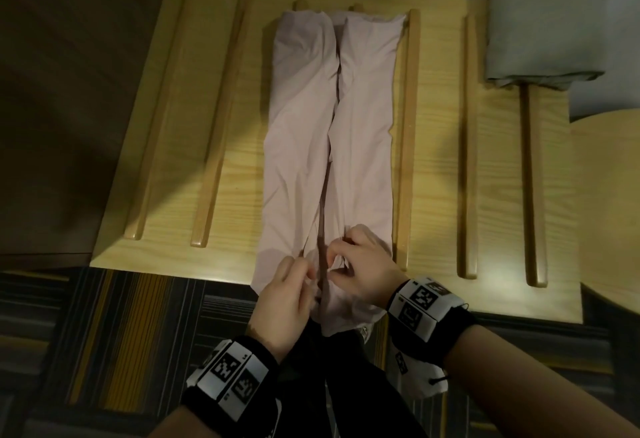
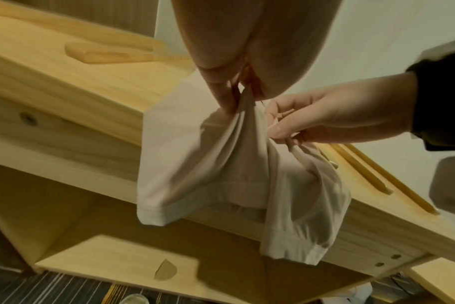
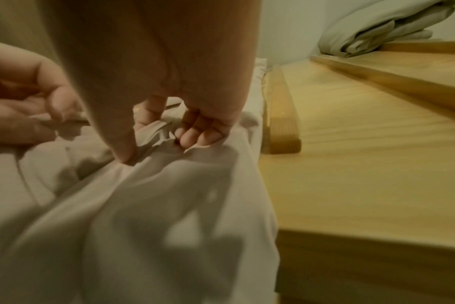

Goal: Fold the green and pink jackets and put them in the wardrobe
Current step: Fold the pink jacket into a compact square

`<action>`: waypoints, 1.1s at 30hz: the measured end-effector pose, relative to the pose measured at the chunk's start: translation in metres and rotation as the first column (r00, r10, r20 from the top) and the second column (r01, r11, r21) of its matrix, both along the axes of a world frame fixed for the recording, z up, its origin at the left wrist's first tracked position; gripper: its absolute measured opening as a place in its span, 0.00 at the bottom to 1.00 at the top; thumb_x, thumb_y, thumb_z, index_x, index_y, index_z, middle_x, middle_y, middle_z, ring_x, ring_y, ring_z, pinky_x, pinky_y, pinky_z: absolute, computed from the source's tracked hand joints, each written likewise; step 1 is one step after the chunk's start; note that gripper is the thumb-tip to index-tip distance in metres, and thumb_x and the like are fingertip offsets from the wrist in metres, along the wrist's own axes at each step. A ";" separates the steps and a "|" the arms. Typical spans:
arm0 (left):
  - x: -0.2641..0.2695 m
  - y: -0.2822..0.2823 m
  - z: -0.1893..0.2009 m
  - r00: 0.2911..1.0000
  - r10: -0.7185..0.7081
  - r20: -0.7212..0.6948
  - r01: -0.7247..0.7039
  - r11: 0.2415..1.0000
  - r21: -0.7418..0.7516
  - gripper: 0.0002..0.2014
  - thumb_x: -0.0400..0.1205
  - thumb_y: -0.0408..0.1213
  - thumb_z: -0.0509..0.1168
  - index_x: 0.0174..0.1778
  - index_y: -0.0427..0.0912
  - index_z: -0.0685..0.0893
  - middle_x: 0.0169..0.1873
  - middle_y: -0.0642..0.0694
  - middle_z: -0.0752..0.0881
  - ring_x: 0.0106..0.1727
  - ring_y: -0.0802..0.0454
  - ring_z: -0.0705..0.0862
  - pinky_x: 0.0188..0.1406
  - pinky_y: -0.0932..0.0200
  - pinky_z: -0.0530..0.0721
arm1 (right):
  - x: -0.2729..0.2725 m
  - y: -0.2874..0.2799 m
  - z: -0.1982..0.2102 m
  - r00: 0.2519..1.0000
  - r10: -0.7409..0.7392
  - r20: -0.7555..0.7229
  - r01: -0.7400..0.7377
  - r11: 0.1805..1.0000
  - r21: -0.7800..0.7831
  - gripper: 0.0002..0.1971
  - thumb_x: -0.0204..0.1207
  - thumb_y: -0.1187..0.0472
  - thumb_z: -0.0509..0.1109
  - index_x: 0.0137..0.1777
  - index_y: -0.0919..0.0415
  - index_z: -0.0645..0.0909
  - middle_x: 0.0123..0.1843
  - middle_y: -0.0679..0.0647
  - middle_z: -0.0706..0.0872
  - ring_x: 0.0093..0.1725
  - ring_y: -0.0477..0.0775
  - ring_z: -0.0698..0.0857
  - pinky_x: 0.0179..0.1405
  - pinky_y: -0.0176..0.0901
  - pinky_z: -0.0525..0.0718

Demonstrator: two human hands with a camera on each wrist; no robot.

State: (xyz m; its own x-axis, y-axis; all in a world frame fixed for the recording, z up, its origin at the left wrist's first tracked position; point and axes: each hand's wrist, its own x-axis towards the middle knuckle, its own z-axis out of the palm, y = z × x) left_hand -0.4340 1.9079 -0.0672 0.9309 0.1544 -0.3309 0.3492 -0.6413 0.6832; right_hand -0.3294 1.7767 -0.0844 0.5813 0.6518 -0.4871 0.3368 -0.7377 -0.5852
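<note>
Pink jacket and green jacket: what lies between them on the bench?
Head view: two raised slats and bare bench lie between pink jacket and green jacket.

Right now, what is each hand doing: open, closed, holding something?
Left hand: closed, pinching the pink jacket at its near end.
Right hand: closed, gripping the same jacket.

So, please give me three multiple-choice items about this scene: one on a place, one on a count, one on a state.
1. Where does the green jacket lie?
A. far right of the bench
B. on the floor
C. under the pink jacket

2. How many hands grip the pink jacket?
A. none
B. one
C. two

3. The pink jacket's near end is
A. flat on the bench
B. hanging over the edge
C. rolled up

Answers: 1 A, it sits folded at the far right; 2 C, the left hand and right hand both pinch it; 3 B, the left wrist view shows it hanging.
</note>
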 end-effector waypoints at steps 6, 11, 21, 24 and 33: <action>0.002 0.008 -0.007 0.996 0.073 0.050 -0.073 0.997 -0.005 0.11 0.80 0.20 0.55 0.54 0.33 0.79 0.53 0.51 0.66 0.72 0.63 0.65 0.62 0.77 0.64 | -0.002 -0.002 0.000 0.998 -0.047 0.046 0.044 0.997 0.055 0.11 0.71 0.49 0.71 0.44 0.56 0.81 0.42 0.46 0.68 0.56 0.51 0.73 0.61 0.48 0.71; 0.007 0.008 -0.010 0.999 -0.039 0.007 0.039 0.999 0.018 0.15 0.76 0.24 0.65 0.58 0.38 0.78 0.52 0.53 0.65 0.54 0.54 0.79 0.49 0.66 0.77 | -0.008 0.000 -0.002 0.997 -0.043 0.067 0.042 0.999 0.022 0.12 0.70 0.50 0.71 0.48 0.56 0.80 0.45 0.45 0.65 0.61 0.53 0.72 0.64 0.50 0.69; 0.009 -0.009 -0.003 0.958 -0.198 -0.207 0.255 0.918 0.303 0.23 0.73 0.28 0.66 0.65 0.39 0.77 0.71 0.38 0.68 0.68 0.40 0.72 0.59 0.51 0.77 | -0.012 0.010 -0.008 0.997 -0.054 0.059 0.061 0.989 -0.137 0.17 0.65 0.46 0.68 0.50 0.51 0.70 0.50 0.45 0.60 0.65 0.53 0.65 0.62 0.50 0.62; 0.011 -0.013 0.006 0.949 -0.225 -0.223 0.298 0.870 0.392 0.23 0.51 0.28 0.81 0.42 0.38 0.87 0.51 0.35 0.85 0.49 0.38 0.87 0.35 0.50 0.86 | -0.011 0.009 -0.009 0.998 -0.034 0.044 0.040 0.988 -0.150 0.18 0.64 0.48 0.69 0.50 0.50 0.69 0.50 0.44 0.58 0.64 0.53 0.64 0.61 0.49 0.62; -0.003 0.001 -0.005 0.911 0.066 -0.407 0.063 0.953 0.296 0.22 0.79 0.34 0.58 0.70 0.45 0.69 0.71 0.41 0.62 0.65 0.41 0.76 0.52 0.52 0.79 | -0.010 0.010 -0.007 0.999 -0.001 0.039 0.009 0.981 -0.193 0.20 0.64 0.45 0.70 0.45 0.47 0.61 0.50 0.45 0.57 0.63 0.53 0.65 0.63 0.51 0.62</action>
State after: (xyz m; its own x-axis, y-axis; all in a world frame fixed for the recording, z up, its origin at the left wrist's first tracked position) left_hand -0.4369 1.9091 -0.0718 0.7227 0.3063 -0.6196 0.5563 -0.7898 0.2584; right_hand -0.3395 1.7870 -0.0915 0.6051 0.5447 -0.5807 0.3526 -0.8372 -0.4180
